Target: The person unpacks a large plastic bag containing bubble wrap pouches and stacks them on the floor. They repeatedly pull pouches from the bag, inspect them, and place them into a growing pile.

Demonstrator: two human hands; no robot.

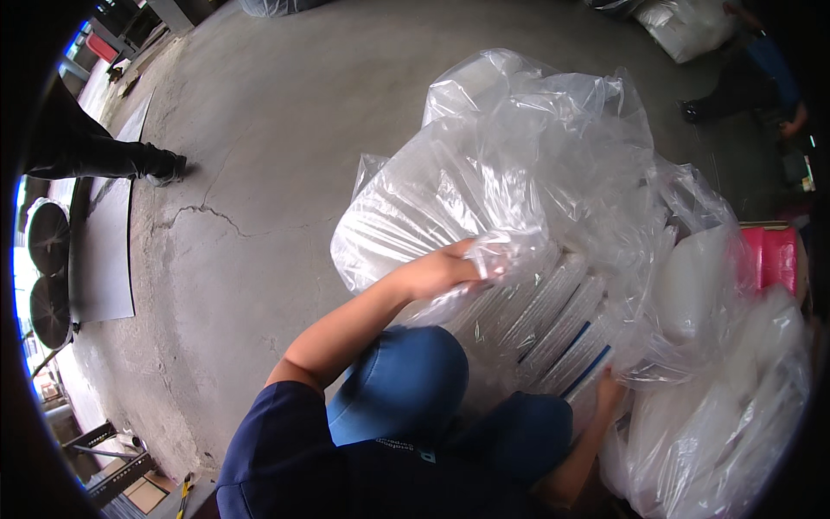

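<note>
A large clear plastic bag (424, 186) lies bulging on the floor in front of my knees. Inside its mouth are several flat, clear bubble-wrap-like packs (545, 303) in a slanting row, some with blue edge strips (590, 372). My left hand (445, 270) is closed around a bunched part of the bag's film at the mouth; the film partly covers the fingers. On the near right side of the mouth, my right hand (611, 391) pinches the bag's edge beside the last pack, its fingers partly hidden.
Another filled clear bag (709, 432) leans close on my right, with a pink-red container (769, 258) behind it. One person's leg (112, 160) shows at the left, and another person (761, 86) at the far right. A yellow cutter (185, 495) lies at lower left. The concrete floor (259, 138) has a crack.
</note>
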